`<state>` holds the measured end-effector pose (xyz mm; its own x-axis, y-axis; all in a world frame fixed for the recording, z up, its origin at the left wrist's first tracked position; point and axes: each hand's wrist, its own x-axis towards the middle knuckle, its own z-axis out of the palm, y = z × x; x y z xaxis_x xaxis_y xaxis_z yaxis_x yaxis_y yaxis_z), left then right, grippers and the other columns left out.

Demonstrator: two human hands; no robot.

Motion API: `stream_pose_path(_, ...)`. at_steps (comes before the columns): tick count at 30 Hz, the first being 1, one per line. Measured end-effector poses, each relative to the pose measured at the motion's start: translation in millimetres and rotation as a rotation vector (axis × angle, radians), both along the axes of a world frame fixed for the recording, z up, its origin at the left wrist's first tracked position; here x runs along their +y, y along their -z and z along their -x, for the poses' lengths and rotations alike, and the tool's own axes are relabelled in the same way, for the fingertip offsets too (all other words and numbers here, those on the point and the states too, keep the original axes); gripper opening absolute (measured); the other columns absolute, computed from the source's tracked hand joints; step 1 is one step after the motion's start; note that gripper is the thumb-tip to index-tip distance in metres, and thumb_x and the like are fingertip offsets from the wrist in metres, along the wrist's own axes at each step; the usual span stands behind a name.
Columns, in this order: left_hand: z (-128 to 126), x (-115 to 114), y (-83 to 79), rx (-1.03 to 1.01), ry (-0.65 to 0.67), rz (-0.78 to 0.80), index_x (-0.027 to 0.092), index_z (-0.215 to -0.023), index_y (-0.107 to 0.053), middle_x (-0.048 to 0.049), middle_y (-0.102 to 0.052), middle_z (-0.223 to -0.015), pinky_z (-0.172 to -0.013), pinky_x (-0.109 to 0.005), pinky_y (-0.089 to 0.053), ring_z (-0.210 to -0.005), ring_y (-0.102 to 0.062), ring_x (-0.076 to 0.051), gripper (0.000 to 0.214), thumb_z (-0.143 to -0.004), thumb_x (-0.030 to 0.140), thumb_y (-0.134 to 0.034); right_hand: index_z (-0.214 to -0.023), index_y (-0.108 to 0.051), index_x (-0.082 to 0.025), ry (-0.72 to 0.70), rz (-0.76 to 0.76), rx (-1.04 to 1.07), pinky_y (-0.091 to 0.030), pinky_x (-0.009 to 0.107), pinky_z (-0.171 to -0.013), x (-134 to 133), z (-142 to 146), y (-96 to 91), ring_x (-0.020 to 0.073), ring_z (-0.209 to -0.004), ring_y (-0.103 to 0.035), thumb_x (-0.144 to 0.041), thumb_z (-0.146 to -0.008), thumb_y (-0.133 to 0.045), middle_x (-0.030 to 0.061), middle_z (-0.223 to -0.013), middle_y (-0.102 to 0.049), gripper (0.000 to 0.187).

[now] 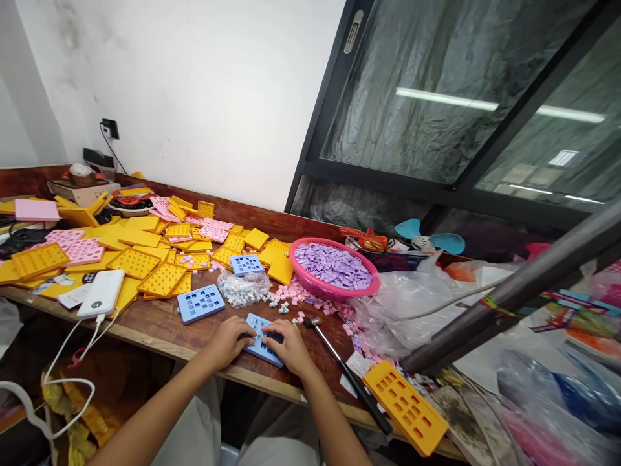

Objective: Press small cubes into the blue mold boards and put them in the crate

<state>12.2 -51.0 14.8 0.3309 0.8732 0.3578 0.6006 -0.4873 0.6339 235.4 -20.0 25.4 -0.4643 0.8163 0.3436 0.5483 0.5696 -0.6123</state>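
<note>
Both my hands sit at the table's front edge on a light-blue plastic plate [261, 340] pierced with square holes. My left hand [227, 342] grips its left side, and my right hand [289, 347] presses its fingertips on its right part, hiding much of the plate. Small pink and white pieces [295, 294] lie scattered just beyond them. To the right of my right hand rests a small hammer [345, 369] with a black handle. Two more blue plates [200, 303] lie further left, beside a plastic bag of small pale pieces [242, 288].
A pink basket [334, 268] holds lilac pieces. Many yellow and pink perforated plates [133, 263] are piled at the left, near a white power bank [101, 293] with a cable. A crumpled plastic bag [402, 304] and a grey metal pole [514, 285] occupy the right.
</note>
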Motion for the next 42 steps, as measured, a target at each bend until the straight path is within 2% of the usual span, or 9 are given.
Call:
stream_pose_path(7,-4,0,-10.0,0.130,-0.052,0.049,0.022,-0.090,-0.077,-0.0036,-0.072,-0.094,-0.082,-0.030,-0.048,-0.093,-0.065,-0.020,0.010,-0.089,0.021,-0.067,-0.096,-0.079,-0.026,0.073,-0.114,-0.041,-0.042,0.038,-0.091,-6,0,10.0,0.0237,-0.095,-0.064,-0.032,-0.094,-0.067,0.0052,-0.097,-0.077,0.014)
stream_pose_path(13,-14,-24,4.4,0.472,-0.081,-0.276,0.019,-0.104,-0.071,-0.0099,-0.067,-0.101,-0.092,-0.042,-0.046,-0.099,-0.059,-0.026,0.024,-0.100,0.021,-0.048,-0.094,-0.079,-0.026,0.086,-0.207,-0.132,-0.042,0.040,-0.090,-9,2,6.2,0.0239,-0.092,-0.063,-0.028,-0.095,-0.066,0.0046,-0.097,-0.078,0.013)
stream_pose_path(19,-6,-39,16.6,0.524,-0.007,-0.393,0.017,-0.134,-0.058,-0.0118,-0.064,-0.117,-0.115,-0.049,-0.032,-0.118,-0.055,-0.028,0.040,-0.094,0.020,-0.053,-0.124,-0.071,-0.027,0.087,-0.290,-0.362,-0.041,0.046,-0.096,-34,3,2.4,0.0298,-0.113,-0.057,-0.029,-0.102,-0.053,0.0086,-0.122,-0.073,0.029)
stream_pose_path(24,1,-38,5.5,0.471,0.007,-0.345,0.019,-0.129,-0.061,-0.0110,-0.065,-0.115,-0.108,-0.048,-0.038,-0.114,-0.056,-0.027,0.036,-0.095,0.024,-0.051,-0.140,-0.059,-0.025,0.130,-0.269,-0.424,-0.040,0.050,-0.102,-56,6,9.9,0.0327,-0.129,-0.051,-0.033,-0.103,-0.049,0.0098,-0.145,-0.059,0.039)
stream_pose_path(28,-2,-5,-18.1,0.377,-0.035,-0.247,0.019,-0.102,-0.068,-0.0092,-0.065,-0.098,-0.091,-0.039,-0.046,-0.097,-0.060,-0.024,0.028,-0.101,0.026,-0.041,-0.141,-0.059,-0.025,0.130,-0.225,-0.373,-0.040,0.052,-0.106,-59,6,10.4,0.0315,-0.131,-0.050,-0.033,-0.104,-0.045,0.0109,-0.144,-0.059,0.040)
stream_pose_path(32,-14,57,-33.7,0.322,-0.026,-0.128,0.018,-0.102,-0.070,-0.0098,-0.066,-0.105,-0.089,-0.033,-0.047,-0.100,-0.061,-0.022,0.027,-0.097,0.019,-0.043,-0.138,-0.061,-0.027,0.061,-0.135,-0.197,-0.044,0.045,-0.108,-40,-13,6.3,0.0258,-0.130,-0.055,-0.033,-0.105,-0.044,0.0085,-0.139,-0.064,0.038)
stream_pose_path(35,-30,96,-33.3,0.336,0.038,-0.093,0.019,-0.098,-0.072,-0.0079,-0.068,-0.103,-0.085,-0.029,-0.048,-0.094,-0.064,-0.020,0.023,-0.092,0.016,-0.050,-0.133,-0.064,-0.021,0.249,-0.148,-0.172,-0.046,0.043,-0.106,-14,-35,3.9,0.0258,-0.124,-0.060,-0.026,-0.102,-0.043,0.0118,-0.133,-0.066,0.037)
stream_pose_path(38,-42,121,-28.4,0.365,0.081,-0.069,0.018,-0.091,-0.074,-0.0076,-0.070,-0.097,-0.081,-0.028,-0.048,-0.089,-0.066,-0.021,0.016,-0.085,0.014,-0.060,-0.127,-0.066,-0.018,0.447,-0.155,-0.280,-0.050,0.041,-0.099,11,-48,5.3,0.0281,-0.116,-0.065,-0.019,-0.098,-0.048,0.0141,-0.127,-0.068,0.034)
stream_pose_path(42,-49,134,-22.7,0.389,0.111,-0.052,0.019,-0.089,-0.074,-0.0081,-0.071,-0.095,-0.082,-0.030,-0.049,-0.089,-0.067,-0.023,0.012,-0.079,0.016,-0.069,-0.110,-0.072,-0.021,0.486,-0.142,-0.324,-0.053,0.034,-0.081,24,-47,11.3,0.0256,-0.095,-0.071,-0.017,-0.096,-0.053,0.0125,-0.115,-0.071,0.024)
